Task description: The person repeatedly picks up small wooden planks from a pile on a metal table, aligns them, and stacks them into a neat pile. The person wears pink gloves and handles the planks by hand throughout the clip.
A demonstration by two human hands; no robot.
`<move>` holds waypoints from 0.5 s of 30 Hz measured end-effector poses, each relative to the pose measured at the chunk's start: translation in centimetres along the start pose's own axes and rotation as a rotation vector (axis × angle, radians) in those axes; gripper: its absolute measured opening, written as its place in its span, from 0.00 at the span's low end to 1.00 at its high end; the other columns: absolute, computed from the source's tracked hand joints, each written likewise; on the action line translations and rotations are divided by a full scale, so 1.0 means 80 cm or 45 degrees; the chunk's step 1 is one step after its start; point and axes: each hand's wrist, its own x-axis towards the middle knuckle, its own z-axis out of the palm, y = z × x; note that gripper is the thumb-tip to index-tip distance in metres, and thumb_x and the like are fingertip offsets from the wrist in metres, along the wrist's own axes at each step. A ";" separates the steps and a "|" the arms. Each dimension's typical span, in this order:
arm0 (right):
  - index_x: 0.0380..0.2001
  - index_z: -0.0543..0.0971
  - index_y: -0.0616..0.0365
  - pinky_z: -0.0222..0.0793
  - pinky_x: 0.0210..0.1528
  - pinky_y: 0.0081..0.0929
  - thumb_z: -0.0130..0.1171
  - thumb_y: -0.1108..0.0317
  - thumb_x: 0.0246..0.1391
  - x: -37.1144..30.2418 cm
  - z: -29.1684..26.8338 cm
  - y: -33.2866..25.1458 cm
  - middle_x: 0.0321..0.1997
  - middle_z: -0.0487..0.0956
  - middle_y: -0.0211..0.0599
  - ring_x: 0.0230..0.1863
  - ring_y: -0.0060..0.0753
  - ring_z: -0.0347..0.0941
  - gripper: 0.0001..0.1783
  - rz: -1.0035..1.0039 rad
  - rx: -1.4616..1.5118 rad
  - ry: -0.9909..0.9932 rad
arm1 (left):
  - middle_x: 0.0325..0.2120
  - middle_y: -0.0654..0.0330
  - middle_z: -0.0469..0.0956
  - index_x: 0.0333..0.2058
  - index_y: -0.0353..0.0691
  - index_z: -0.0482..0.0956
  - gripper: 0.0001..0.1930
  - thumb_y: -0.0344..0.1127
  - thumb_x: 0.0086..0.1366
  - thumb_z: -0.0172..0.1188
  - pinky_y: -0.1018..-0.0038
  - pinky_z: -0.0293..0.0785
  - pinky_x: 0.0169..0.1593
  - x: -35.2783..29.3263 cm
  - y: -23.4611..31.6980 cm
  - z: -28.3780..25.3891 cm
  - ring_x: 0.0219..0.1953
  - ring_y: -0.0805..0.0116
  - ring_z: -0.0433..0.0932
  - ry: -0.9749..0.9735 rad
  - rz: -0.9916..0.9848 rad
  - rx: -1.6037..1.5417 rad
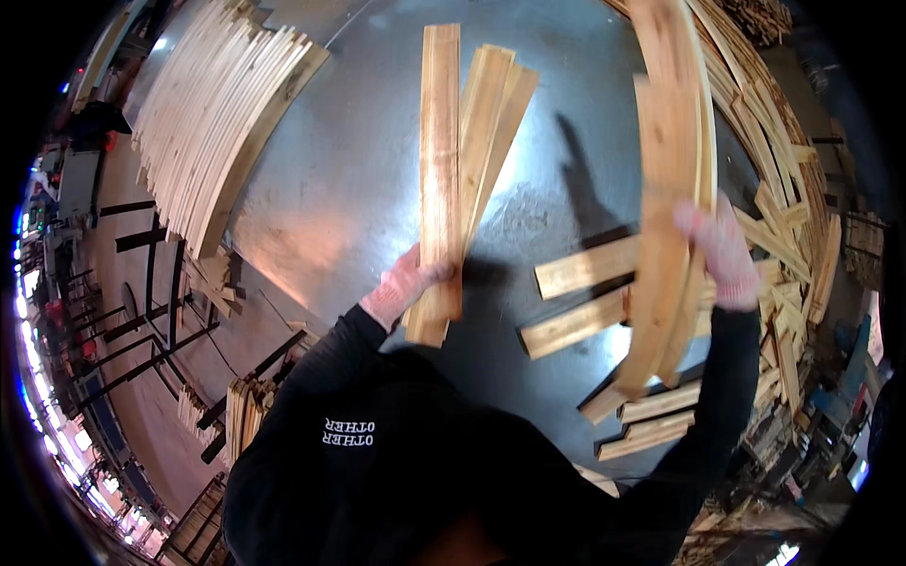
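Black clothing (377, 391) fills the lower centre, nearest the camera; above it the left hand (408, 284) grips boards (441, 141) at frame centre, and right of centre the right hand (725, 253) clasps long planks (666, 179) by one edge. Sorting looks partway along: an aligned row of timber (222, 123) occupies the upper left, while loose pieces (585, 268) lie scattered lower right on the table (359, 141), apparently left to handle.

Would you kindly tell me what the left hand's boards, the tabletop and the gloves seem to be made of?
Boards: wood, apparently unpainted, from the visible grain and tan colour. Tabletop: probably smooth metal, grey with glossy reflections. Gloves: likely fabric, matte and pinkish-white; whether knitted or coated is unclear.
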 end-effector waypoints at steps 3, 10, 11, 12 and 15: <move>0.64 0.69 0.65 0.79 0.52 0.35 0.59 0.49 0.61 0.090 0.100 -0.017 0.51 0.80 0.45 0.47 0.35 0.80 0.37 -0.165 0.572 -0.240 | 0.45 0.58 0.79 0.62 0.36 0.68 0.29 0.40 0.65 0.63 0.70 0.75 0.53 0.035 -0.058 -0.025 0.47 0.68 0.78 -0.144 0.146 -0.158; 0.58 0.70 0.68 0.74 0.51 0.30 0.69 0.54 0.55 0.253 0.259 0.071 0.47 0.82 0.48 0.47 0.39 0.79 0.36 0.103 0.218 0.462 | 0.51 0.57 0.78 0.66 0.38 0.65 0.29 0.44 0.72 0.58 0.72 0.73 0.56 -0.011 -0.036 -0.066 0.53 0.70 0.76 -0.076 0.259 0.111; 0.59 0.68 0.70 0.73 0.51 0.32 0.70 0.52 0.53 0.247 0.276 0.073 0.46 0.82 0.51 0.47 0.42 0.79 0.40 0.063 0.011 0.589 | 0.52 0.57 0.77 0.67 0.38 0.62 0.32 0.45 0.70 0.60 0.72 0.72 0.58 -0.013 -0.034 -0.069 0.53 0.69 0.76 -0.148 0.023 -0.250; 0.60 0.66 0.73 0.72 0.54 0.36 0.70 0.46 0.50 0.254 0.294 0.091 0.48 0.81 0.55 0.49 0.50 0.79 0.47 -0.064 0.053 0.694 | 0.54 0.57 0.76 0.69 0.37 0.60 0.36 0.46 0.68 0.63 0.71 0.71 0.59 -0.014 -0.029 -0.073 0.54 0.69 0.75 -0.154 -0.226 -0.604; 0.65 0.61 0.75 0.68 0.60 0.38 0.68 0.41 0.52 0.223 0.351 0.073 0.55 0.78 0.60 0.58 0.56 0.75 0.53 0.052 -0.337 0.848 | 0.54 0.56 0.77 0.65 0.36 0.66 0.39 0.51 0.62 0.70 0.69 0.70 0.60 -0.020 -0.006 -0.040 0.54 0.66 0.75 -0.083 0.232 -0.264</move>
